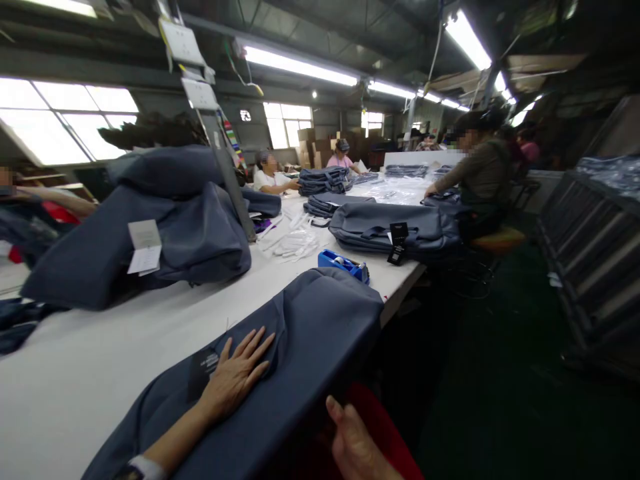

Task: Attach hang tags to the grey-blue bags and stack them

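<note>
A large dark blue-grey bag [320,333] lies along the front edge of the white table [165,330]. My left hand [235,380] rests flat on top of it with the fingers spread, beside a black tag [203,367] that is partly under the wrist. Close to the bag's lower right edge is my right hand [353,440], thumb raised, just off the table; its other fingers are partly hidden, and I cannot tell whether they hold anything. Touching or just behind the bag's far end stands a blue tape dispenser [343,265].
More bags are heaped at the left [195,233] by a metal post [227,173]. Folded bags with black tags [395,230] lie farther along the table, near thin white strips [295,243]. Several people work around it. A dark rack [590,267] stands at the right.
</note>
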Motion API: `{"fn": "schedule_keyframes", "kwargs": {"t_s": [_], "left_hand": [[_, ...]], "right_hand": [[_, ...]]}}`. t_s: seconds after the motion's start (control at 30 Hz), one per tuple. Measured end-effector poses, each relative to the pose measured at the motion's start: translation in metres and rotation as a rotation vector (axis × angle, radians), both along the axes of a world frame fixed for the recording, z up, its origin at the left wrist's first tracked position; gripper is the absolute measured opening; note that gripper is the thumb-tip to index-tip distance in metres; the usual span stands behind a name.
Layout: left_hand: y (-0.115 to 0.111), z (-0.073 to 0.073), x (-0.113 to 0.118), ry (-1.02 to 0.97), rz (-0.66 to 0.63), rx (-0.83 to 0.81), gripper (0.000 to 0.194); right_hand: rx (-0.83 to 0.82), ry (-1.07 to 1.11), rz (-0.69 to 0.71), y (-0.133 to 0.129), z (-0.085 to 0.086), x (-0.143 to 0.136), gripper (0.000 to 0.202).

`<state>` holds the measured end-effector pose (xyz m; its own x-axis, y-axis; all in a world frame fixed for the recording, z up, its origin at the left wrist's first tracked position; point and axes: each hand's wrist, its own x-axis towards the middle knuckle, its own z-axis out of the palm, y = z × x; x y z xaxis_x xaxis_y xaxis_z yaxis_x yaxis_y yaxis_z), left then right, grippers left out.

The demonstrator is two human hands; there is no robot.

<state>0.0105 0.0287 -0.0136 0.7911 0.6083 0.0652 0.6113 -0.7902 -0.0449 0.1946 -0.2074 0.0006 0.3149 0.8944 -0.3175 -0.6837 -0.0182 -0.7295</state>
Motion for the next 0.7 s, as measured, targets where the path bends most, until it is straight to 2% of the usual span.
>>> {"fn": "schedule_keyframes", "kwargs": {"t_s": [0.07,0.13,0.23,0.37,0.43,0.57,0.63,0.7], "left_hand": [[0.000,-0.002,-0.001,0.006,0.000,0.021,0.053],[-0.001,-0.005,-0.001,0.006,0.001,0.050,0.053],[-0.003,-0.007,-0.001,0.010,0.016,0.076,0.053],[-0.007,-0.007,-0.002,0.012,0.065,0.087,0.052],[-0.010,-0.007,-0.001,0.006,0.095,0.091,0.053],[-0.013,-0.013,-0.003,-0.014,0.156,0.122,0.053],[-0.011,-0.017,-0.009,-0.031,0.179,0.121,0.052],[-0.005,-0.020,-0.020,-0.060,0.187,0.080,0.052]], "right_hand": [[0.072,0.080,0.060,0.001,0.012,-0.005,0.061],[0.098,0.184,0.088,0.005,0.014,-0.012,0.067],[0.013,0.306,0.032,0.020,0.010,-0.024,0.080],[-0.051,0.289,-0.025,0.047,0.009,-0.029,0.086],[-0.038,0.270,-0.016,0.058,0.009,-0.029,0.080],[-0.100,0.246,-0.053,0.078,-0.002,-0.028,0.054],[-0.078,0.211,-0.071,0.086,-0.007,-0.028,0.043],[-0.022,0.202,-0.058,0.091,-0.003,-0.031,0.037]]}}
